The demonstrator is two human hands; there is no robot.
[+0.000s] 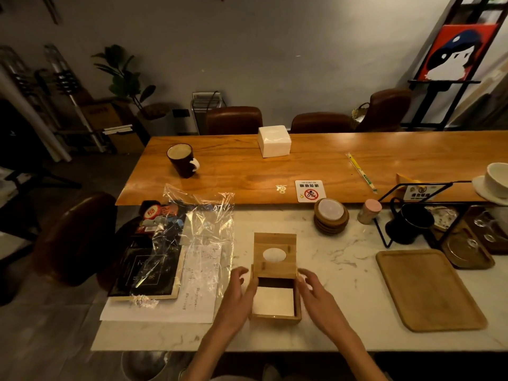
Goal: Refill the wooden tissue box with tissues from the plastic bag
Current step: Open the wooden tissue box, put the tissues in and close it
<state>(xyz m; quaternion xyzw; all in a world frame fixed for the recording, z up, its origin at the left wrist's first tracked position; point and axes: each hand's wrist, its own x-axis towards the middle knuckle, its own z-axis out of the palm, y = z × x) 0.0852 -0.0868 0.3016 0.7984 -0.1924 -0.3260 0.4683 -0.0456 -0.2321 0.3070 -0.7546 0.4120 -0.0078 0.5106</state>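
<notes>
Flanking the wooden tissue box (275, 316), the left hand (236, 295) and right hand (316, 295) sit at its opposite side walls near the front edge of the marble table (343, 270). The left hand lies against the left wall with its fingers (239, 273) loosely curled above the rim, enclosing nothing. The right hand reaches the right wall with nearly straight, relaxed fingers (308, 273); whether their tips actually press the wood cannot be told. The box's hinged lid (275, 243), pierced by an oval opening, is swung up and tilted back. A flat white layer of tissues (275, 299) shows inside the box.

The clear plastic bag (203, 224) lies crumpled and flattened to the left of the box, well apart from it. It is draped over a black menu board (148, 273) and a printed paper sheet (198, 284). To the right of the box rests a wooden tray (428, 290), and behind it a stack of wooden coasters (331, 218). On the adjoining wooden table (275, 171) stand a white block of tissues (274, 141), a dark mug (181, 160) and a no-smoking sign (310, 191).
</notes>
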